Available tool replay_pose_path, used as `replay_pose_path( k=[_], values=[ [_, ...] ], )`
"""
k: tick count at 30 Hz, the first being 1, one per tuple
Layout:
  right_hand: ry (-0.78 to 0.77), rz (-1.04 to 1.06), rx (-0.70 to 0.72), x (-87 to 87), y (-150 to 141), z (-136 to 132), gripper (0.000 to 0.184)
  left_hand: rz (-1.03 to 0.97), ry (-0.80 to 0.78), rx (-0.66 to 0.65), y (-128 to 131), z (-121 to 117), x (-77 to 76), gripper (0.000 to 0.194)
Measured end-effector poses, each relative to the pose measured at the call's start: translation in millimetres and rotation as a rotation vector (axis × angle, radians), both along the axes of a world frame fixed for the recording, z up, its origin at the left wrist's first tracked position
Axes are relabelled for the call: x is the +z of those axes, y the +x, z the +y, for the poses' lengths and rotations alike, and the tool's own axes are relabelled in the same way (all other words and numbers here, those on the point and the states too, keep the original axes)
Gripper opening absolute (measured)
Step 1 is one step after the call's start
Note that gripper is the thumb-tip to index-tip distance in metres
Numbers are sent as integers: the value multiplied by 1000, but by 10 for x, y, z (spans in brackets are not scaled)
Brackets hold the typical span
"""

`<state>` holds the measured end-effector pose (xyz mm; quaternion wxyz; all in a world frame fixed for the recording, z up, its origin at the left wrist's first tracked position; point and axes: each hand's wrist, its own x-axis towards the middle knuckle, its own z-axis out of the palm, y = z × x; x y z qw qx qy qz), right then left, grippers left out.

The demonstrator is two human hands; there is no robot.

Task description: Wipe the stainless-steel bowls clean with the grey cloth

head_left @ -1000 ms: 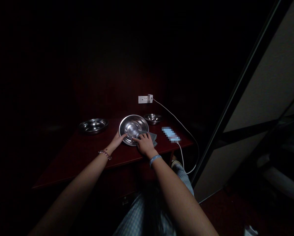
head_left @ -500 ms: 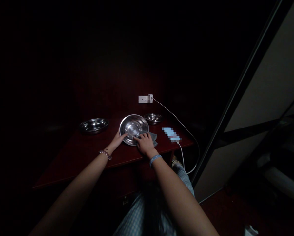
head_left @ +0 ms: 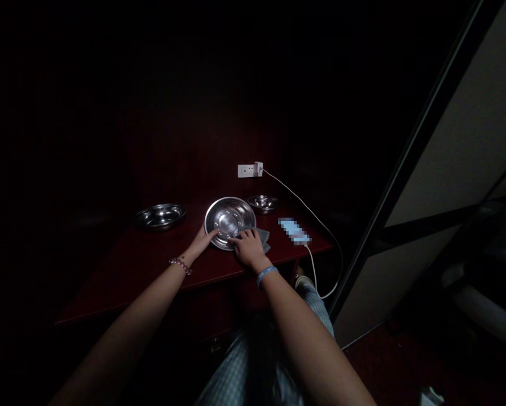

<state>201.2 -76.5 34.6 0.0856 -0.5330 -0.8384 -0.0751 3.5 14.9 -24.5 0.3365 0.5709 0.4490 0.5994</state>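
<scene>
A round steel plate (head_left: 229,217) with small holes lies on the dark red table (head_left: 151,265). My left hand (head_left: 204,241) rests on its near left rim, fingers laid flat against the edge. My right hand (head_left: 248,248) presses a grey cloth (head_left: 262,235) onto the plate's near right part, fingers curled over the cloth. A bead bracelet is on my left wrist and a blue band on my right.
A steel bowl (head_left: 161,215) sits at the left of the table and a smaller one (head_left: 263,203) behind the plate. A phone (head_left: 294,230) lies at the right, its white cable (head_left: 316,225) running to a wall socket (head_left: 250,170). A pale panel (head_left: 439,169) stands at right.
</scene>
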Motion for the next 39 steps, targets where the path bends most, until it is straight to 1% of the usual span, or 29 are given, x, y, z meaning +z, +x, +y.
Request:
replay_pose_path(
  k=[6,16,20,26,31,39],
  values=[
    [-6,-4,1,6,-4,-15,45,-1,16,-4,-2,6,-10,55],
    [0,-12,-9,-22,-17,1,49,28,-5,-13,26,-89,67,55],
    [15,-15,-7,-34,-19,10,48,10,-10,-14,32,-97,83,57],
    [13,-10,-7,-34,-18,18,47,19,12,-14,33,-66,62,57],
    [0,3,-5,-16,-16,13,46,10,1,-15,29,-65,59,58],
    [5,14,1,-10,-9,1,43,-10,0,-11,18,-45,41,53]
  ],
)
